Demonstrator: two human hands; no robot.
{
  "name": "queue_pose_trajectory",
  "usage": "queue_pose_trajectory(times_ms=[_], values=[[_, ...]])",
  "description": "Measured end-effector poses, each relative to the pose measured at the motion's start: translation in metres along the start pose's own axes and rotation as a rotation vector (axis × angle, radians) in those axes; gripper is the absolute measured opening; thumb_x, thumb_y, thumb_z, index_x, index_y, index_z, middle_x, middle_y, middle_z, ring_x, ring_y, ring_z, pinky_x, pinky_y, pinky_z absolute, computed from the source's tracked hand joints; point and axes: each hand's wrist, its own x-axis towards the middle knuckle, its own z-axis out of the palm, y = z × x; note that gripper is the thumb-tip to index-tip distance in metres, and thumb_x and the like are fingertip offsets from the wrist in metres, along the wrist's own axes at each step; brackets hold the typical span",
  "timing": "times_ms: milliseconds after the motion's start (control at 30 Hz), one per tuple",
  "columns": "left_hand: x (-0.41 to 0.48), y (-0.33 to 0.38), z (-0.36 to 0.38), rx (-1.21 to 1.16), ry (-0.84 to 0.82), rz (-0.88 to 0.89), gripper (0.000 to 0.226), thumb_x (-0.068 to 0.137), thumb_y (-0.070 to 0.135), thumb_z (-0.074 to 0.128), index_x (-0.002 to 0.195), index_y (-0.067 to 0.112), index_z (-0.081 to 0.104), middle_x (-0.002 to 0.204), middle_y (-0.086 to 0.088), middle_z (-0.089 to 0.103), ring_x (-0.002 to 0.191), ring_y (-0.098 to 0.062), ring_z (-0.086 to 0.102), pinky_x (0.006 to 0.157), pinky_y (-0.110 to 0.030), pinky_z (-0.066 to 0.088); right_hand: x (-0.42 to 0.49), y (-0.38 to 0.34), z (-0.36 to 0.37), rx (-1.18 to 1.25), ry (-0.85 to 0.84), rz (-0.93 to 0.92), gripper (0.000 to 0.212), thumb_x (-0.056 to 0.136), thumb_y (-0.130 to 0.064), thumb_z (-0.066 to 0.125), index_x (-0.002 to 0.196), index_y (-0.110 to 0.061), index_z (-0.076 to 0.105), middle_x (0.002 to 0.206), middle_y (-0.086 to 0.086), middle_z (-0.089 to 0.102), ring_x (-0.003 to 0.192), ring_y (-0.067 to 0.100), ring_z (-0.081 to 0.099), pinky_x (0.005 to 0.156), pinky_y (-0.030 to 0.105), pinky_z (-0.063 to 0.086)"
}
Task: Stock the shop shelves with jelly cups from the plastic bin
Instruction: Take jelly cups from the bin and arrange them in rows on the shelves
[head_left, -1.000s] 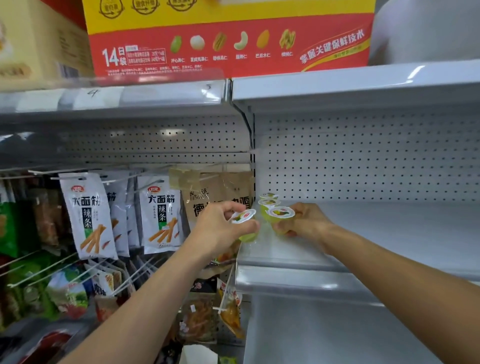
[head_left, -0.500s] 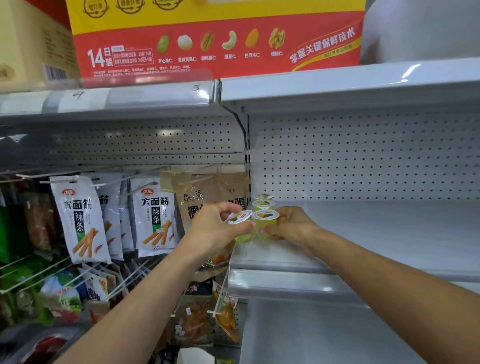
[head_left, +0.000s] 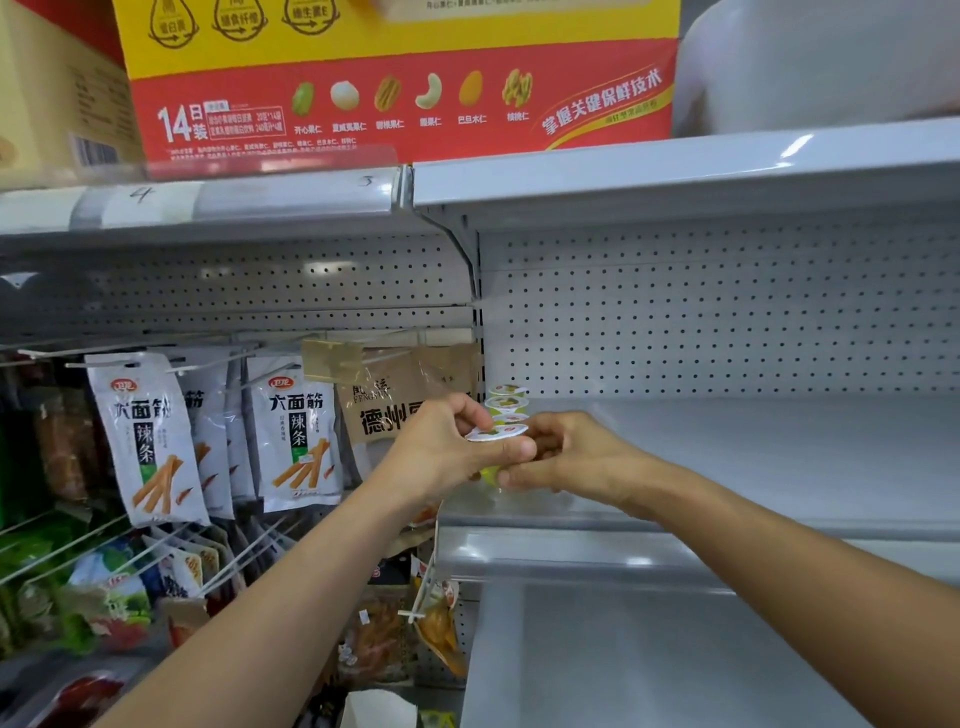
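Placing a cup (head_left: 496, 433) at the left end of the shelf (head_left: 727, 467), before the row (head_left: 506, 402): your left hand (head_left: 441, 449) pinches it; your right hand (head_left: 576, 457) curls at its base, grip unclear. Next, seat it flat against the row, then let go.

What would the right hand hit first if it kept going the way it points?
Probably the small green jelly cup with a white foil lid, pinched in the left hand; the right hand points leftward at it.
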Motion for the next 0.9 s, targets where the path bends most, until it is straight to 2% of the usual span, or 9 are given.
queue_pose_trajectory(times_ms=[67, 167, 267, 367, 467, 600, 700, 767, 900], values=[[0.0, -0.001, 0.003, -0.016, 0.004, 0.011, 0.067, 0.046, 0.051, 0.091, 0.092, 0.012, 0.063, 0.081, -0.003, 0.069, 0.068, -0.016, 0.063, 0.073, -0.045, 0.057, -0.001, 0.004, 0.006, 0.054, 0.053, -0.035, 0.027, 0.077, -0.007, 0.08, 0.101, -0.006, 0.068, 0.075, -0.006, 0.067, 0.06, -0.005, 0.058, 0.053, 0.008, 0.04], [-0.002, -0.005, 0.004, -0.009, -0.008, 0.023, 0.067, 0.045, 0.059, 0.087, 0.093, 0.017, 0.065, 0.081, 0.005, 0.068, 0.072, -0.012, 0.063, 0.077, -0.04, 0.056, -0.001, 0.008, 0.012, 0.083, 0.093, -0.035, 0.028, 0.076, -0.003, 0.078, 0.103, -0.006, 0.069, 0.075, -0.005, 0.068, 0.058, -0.003, 0.057, 0.055, 0.01, 0.042], [-0.007, -0.009, 0.0, -0.029, 0.022, 0.022, 0.038, 0.078, 0.048, 0.073, 0.1, 0.018, 0.065, 0.089, 0.004, 0.066, 0.08, -0.011, 0.061, 0.079, -0.029, 0.052, 0.003, 0.014, 0.018, 0.053, 0.132, -0.007, 0.03, 0.075, -0.005, 0.08, 0.101, -0.016, 0.071, 0.081, -0.004, 0.072, 0.067, 0.004, 0.062, 0.063, 0.018, 0.049], [-0.013, -0.018, -0.007, -0.074, 0.09, -0.013, 0.019, 0.09, 0.038, 0.063, 0.097, 0.02, 0.065, 0.091, -0.004, 0.068, 0.086, -0.018, 0.063, 0.087, -0.038, 0.052, 0.006, 0.017, 0.024, 0.023, 0.165, 0.026, 0.034, 0.069, -0.007, 0.084, 0.098, -0.019, 0.072, 0.089, -0.001, 0.076, 0.08, 0.009, 0.068, 0.084, 0.03, 0.056], [-0.02, -0.025, -0.011, -0.104, 0.111, -0.046, 0.01, 0.092, 0.03, 0.063, 0.095, 0.021, 0.066, 0.093, -0.004, 0.068, 0.084, -0.017, 0.064, 0.092, -0.042, 0.053, 0.009, 0.015, 0.028, -0.012, 0.171, 0.061, 0.027, 0.069, -0.008, 0.084, 0.092, -0.018, 0.074, 0.089, -0.001, 0.076, 0.081, 0.008, 0.066, 0.086, 0.029, 0.054], [-0.028, -0.03, -0.015, -0.149, 0.125, -0.047, 0.009, 0.092, 0.024, 0.063, 0.097, 0.017, 0.066, 0.092, -0.004, 0.066, 0.082, -0.014, 0.061, 0.09, -0.038, 0.052, 0.009, 0.01, 0.03, -0.051, 0.198, 0.113, 0.019, 0.069, -0.009, 0.084, 0.081, -0.019, 0.072, 0.085, -0.003, 0.074, 0.076, 0.009, 0.063, 0.081, 0.028, 0.052], [-0.034, -0.034, -0.018, -0.155, 0.134, -0.044, 0.007, 0.092, 0.021, 0.062, 0.096, 0.017, 0.066, 0.092, -0.006, 0.066, 0.081, -0.016, 0.061, 0.079, -0.031, 0.053, 0.008, 0.008, 0.03, -0.097, 0.212, 0.132, 0.02, 0.068, -0.009, 0.084, 0.077, -0.02, 0.07, 0.088, 0.0, 0.075, 0.083, 0.015, 0.068, 0.09, 0.035, 0.054], [-0.039, -0.037, -0.021, -0.156, 0.138, -0.05, 0.007, 0.092, 0.021, 0.063, 0.097, 0.017, 0.065, 0.095, -0.007, 0.066, 0.08, -0.018, 0.061, 0.07, -0.028, 0.052, 0.005, 0.008, 0.029, -0.14, 0.235, 0.157, 0.022, 0.069, -0.014, 0.085, 0.085, -0.019, 0.07, 0.093, 0.002, 0.075, 0.092, 0.02, 0.069, 0.094, 0.037, 0.052], [-0.054, -0.047, -0.03, -0.06, 0.173, 0.032, 0.011, 0.09, 0.025, 0.065, 0.099, 0.02, 0.065, 0.096, -0.001, 0.067, 0.09, -0.016, 0.063, 0.079, -0.027, 0.052, -0.014, 0.013, 0.032, -0.255, 0.399, 0.19, 0.048, 0.079, -0.023, 0.079, 0.121, -0.01, 0.059, 0.11, 0.007, 0.065, 0.099, 0.019, 0.06, 0.094, 0.033, 0.047]])
